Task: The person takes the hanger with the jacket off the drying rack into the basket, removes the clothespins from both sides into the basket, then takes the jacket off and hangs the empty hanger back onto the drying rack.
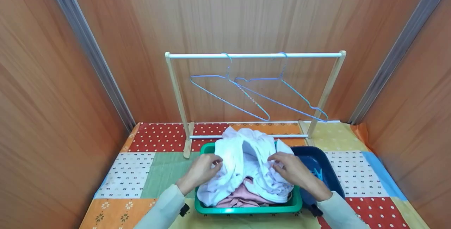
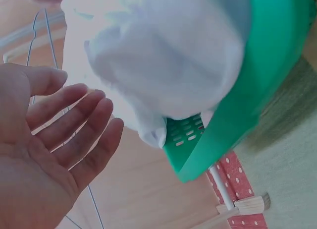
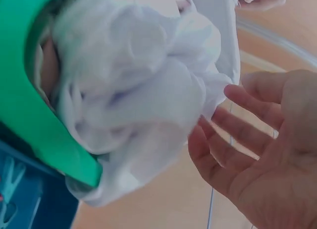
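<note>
A bunched white garment (image 1: 229, 165) lies heaped in a green basket (image 1: 248, 210), on top of a folded pink cloth (image 1: 243, 195). My left hand (image 1: 204, 169) is at the garment's left side; in the left wrist view its fingers (image 2: 74, 120) are loosely bent, with nothing between them and the thumb. On the other side, my right hand (image 1: 290, 169) has its fingertips right at the white fabric. Its fingers (image 3: 233, 130) are spread and relaxed in the right wrist view, overlapping the garment's edge.
Behind the basket stands a wooden rack (image 1: 178, 95) with a white rail (image 1: 253, 55). Two wire hangers (image 1: 229, 98) hang from it. A dark blue tray (image 1: 329, 165) with light blue clothespins (image 1: 318, 174) sits right of the basket. A patchwork cloth (image 1: 165, 172) covers the table, and wooden panels (image 1: 246, 14) enclose it.
</note>
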{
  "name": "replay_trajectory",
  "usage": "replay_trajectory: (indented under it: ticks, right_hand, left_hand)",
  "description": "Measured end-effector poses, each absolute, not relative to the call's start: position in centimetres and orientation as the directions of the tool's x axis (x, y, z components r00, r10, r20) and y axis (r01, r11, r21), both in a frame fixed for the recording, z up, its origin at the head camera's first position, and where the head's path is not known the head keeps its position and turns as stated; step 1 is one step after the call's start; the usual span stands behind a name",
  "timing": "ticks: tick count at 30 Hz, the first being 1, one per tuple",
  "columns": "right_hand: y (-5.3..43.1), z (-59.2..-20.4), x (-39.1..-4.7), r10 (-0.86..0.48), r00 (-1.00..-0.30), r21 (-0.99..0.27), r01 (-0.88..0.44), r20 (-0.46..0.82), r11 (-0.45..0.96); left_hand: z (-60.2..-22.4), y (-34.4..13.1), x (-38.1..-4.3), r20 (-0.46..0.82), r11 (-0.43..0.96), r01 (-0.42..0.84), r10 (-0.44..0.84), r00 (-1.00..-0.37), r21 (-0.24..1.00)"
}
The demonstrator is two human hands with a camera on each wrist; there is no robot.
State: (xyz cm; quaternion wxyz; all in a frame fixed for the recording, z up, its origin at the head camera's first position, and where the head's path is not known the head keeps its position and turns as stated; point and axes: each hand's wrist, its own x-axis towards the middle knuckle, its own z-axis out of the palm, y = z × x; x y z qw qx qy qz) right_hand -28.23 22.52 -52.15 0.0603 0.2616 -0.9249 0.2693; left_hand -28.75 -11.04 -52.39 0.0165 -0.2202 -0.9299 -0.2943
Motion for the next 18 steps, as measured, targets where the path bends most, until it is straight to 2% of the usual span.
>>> replay_trajectory:
  ticks: [5, 8, 10, 13, 16, 18]
  right_hand:
    - [23.4, -51.7, -29.7, -0.275, -0.896, -0.489, -0.424, 0.349, 0.762]
    - [23.9, -51.8, -31.1, -0.191, -0.926, -0.498, -0.34, 0.326, 0.798]
    - [24.1, -52.0, -32.2, -0.151, -0.957, -0.505, -0.26, 0.247, 0.823]
    - [24.3, -52.2, -33.9, -0.091, -0.995, -0.518, -0.092, 0.027, 0.85]
    - [24.3, -52.3, -35.4, -0.04, -0.98, -0.512, 0.066, -0.194, 0.856]
    - [24.3, -52.4, -36.3, -0.029, -0.956, -0.523, 0.134, -0.291, 0.842]
  left_hand:
    - [-52.1, -11.0, -31.1, 0.136, 0.719, 0.354, 0.344, -0.929, 0.598]
    - [-52.3, -10.8, -32.4, 0.085, 0.726, 0.294, 0.31, -0.947, 0.621]
    - [-52.5, -10.8, -33.1, 0.046, 0.732, 0.256, 0.294, -0.955, 0.631]
    - [-52.6, -10.6, -34.0, -0.013, 0.732, 0.192, 0.265, -0.964, 0.654]
    - [-52.5, -10.4, -34.8, -0.069, 0.717, 0.118, 0.226, -0.972, 0.687]
    - [-52.4, -10.1, -35.2, -0.108, 0.708, 0.066, 0.199, -0.974, 0.703]
